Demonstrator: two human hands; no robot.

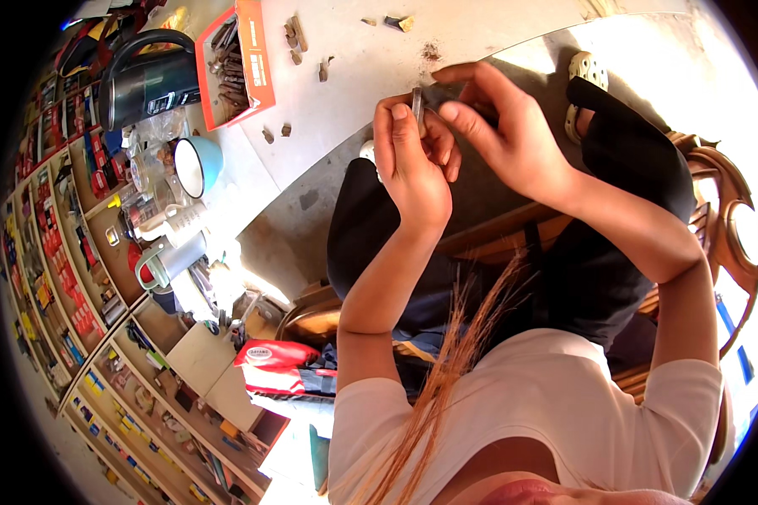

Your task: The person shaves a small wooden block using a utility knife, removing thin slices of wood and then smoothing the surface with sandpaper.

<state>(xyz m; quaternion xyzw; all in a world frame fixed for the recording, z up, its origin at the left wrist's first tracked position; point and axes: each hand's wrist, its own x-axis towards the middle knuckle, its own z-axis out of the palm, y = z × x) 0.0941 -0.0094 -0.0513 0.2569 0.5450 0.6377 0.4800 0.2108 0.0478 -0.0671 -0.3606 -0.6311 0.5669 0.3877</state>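
1 small, narrow, dark piece is held in the left hand, with its far end sticking out.

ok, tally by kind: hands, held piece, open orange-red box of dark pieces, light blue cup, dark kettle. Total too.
Hands: 2 (left hand, right hand)
Held piece: 1
Open orange-red box: 1
Light blue cup: 1
Dark kettle: 1
Total: 6

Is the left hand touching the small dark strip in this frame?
Touching. The head view shows the left hand holding the small dark strip between thumb and fingers, its end poking out past them.
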